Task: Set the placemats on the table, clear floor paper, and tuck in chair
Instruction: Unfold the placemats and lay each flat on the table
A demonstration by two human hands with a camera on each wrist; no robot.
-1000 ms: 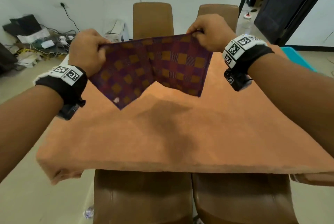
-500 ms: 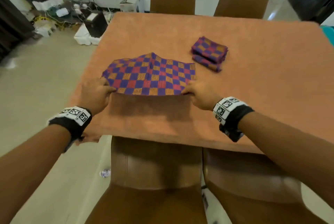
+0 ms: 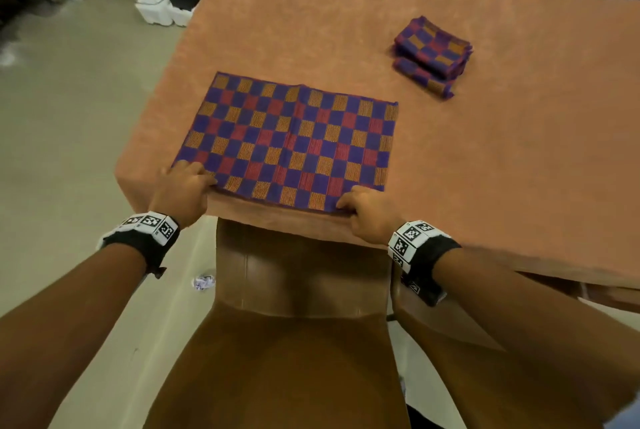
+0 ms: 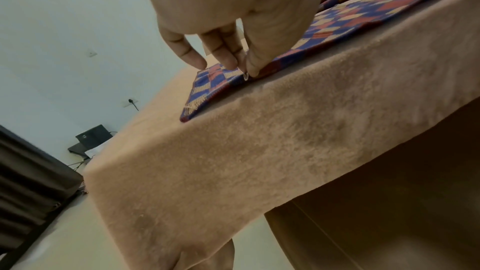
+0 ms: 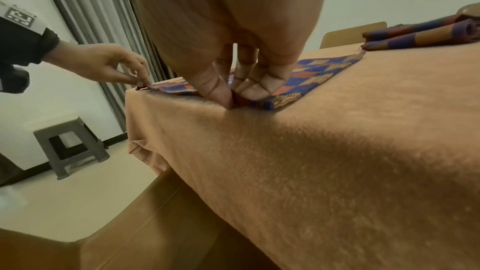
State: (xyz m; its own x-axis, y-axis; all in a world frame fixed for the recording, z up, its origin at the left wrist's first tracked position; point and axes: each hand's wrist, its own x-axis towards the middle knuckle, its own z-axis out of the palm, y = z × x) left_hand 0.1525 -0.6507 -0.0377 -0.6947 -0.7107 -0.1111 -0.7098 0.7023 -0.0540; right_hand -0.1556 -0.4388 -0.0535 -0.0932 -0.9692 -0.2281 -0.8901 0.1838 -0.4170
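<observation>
Placemat (image 3: 287,141) edge under left hand (image 3: 181,191), right hand (image 3: 369,217)

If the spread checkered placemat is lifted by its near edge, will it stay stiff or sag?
Probably floppy: the placemat is thin woven cloth with a centre crease, pinched at its edge by the left hand and right hand. It may drag on the fuzzy tablecloth.
</observation>
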